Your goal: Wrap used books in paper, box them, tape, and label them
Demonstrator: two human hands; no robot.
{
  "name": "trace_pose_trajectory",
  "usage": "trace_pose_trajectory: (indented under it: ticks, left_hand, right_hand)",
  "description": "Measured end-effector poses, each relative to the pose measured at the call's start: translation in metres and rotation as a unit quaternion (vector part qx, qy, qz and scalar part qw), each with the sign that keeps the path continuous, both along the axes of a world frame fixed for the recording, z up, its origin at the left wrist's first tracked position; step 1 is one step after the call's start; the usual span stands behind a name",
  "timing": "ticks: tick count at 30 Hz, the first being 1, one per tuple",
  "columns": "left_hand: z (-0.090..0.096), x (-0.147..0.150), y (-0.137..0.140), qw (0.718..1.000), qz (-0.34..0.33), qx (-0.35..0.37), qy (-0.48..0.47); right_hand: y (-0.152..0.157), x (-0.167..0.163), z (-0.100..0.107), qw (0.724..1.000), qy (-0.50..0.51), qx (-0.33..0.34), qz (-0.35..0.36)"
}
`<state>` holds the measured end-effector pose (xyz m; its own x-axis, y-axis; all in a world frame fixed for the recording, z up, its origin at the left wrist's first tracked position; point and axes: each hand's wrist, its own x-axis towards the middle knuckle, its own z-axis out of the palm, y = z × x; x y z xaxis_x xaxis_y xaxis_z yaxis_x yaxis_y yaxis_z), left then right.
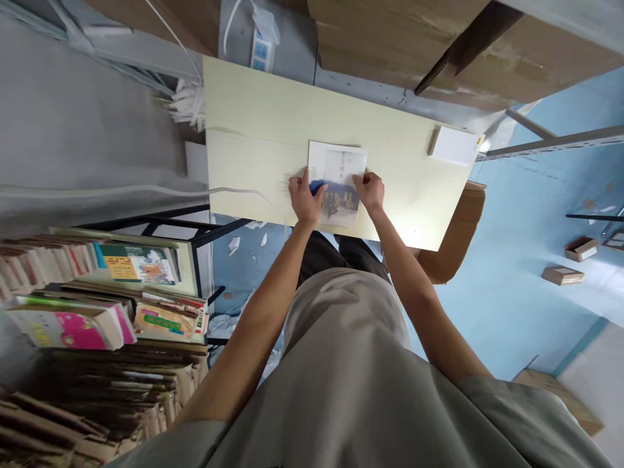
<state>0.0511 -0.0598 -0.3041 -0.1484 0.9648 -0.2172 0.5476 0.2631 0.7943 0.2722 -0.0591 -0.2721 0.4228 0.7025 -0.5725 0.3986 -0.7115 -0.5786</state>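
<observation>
A book (pixel 341 162) with a pale cover lies on the cream-coloured table in front of me. Its cover carries dark vertical lettering, a blue band and a picture of buildings along the lower part. My left hand (pixel 305 200) grips the left edge, thumb on the cover and index finger pointing up along the side. At the right edge, my right hand (pixel 370 192) pinches the book between thumb and curled fingers. Whether the fingers reach under the cover is hidden.
A white box (pixel 454 145) sits at the table's (pixel 258 104) right end. A white cable (pixel 234 190) crosses the left side. Shelves of books (pixel 141 263) stand at left. Beyond the far edge are a power strip (pixel 262 52) and large cardboard boxes (pixel 370 45).
</observation>
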Motion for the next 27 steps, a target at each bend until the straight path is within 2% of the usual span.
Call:
trace_pose_trajectory:
  ticks: [3,5,7,10,13,15,17,19,21,23,27]
  left_hand:
    - [0.022,0.007,-0.01,0.998,-0.052,0.023,0.013]
    - [0.036,0.02,-0.027,0.99,-0.133,0.027,0.026]
    - [0.044,0.038,-0.046,0.976,-0.217,0.002,0.026]
    - [0.045,0.059,-0.069,0.971,-0.237,-0.015,0.029]
    - [0.041,0.063,-0.077,0.974,-0.225,-0.011,0.026]
    - [0.041,0.059,-0.077,0.973,-0.23,-0.01,0.023]
    - [0.042,0.053,-0.076,0.972,-0.234,-0.012,0.016]
    - [0.044,0.048,-0.075,0.972,-0.235,-0.008,0.002]
    - [0.048,0.041,-0.074,0.972,-0.233,0.0,-0.012]
    - [0.054,0.033,-0.073,0.975,-0.222,0.005,-0.026]
    - [0.072,0.006,-0.072,0.985,-0.147,-0.002,-0.095]
  right_hand:
    - [0.003,0.002,0.005,1.0,0.014,0.012,0.001]
    - [0.002,0.003,0.008,0.999,0.015,0.028,0.001]
    - [0.002,0.003,0.009,0.999,0.021,0.041,0.005]
    - [0.001,0.002,0.013,0.998,0.014,0.048,0.035]
    - [0.001,0.003,0.027,0.988,-0.041,0.079,0.127]
    - [0.005,0.008,0.039,0.962,-0.095,0.132,0.219]
    - [0.015,0.014,0.05,0.92,-0.114,0.183,0.326]
    - [0.032,0.021,0.055,0.872,-0.08,0.201,0.439]
    - [0.055,0.027,0.054,0.827,-0.033,0.192,0.528]
    - [0.082,0.03,0.053,0.801,-0.013,0.175,0.572]
    - [0.139,0.013,0.063,0.796,-0.033,0.148,0.586]
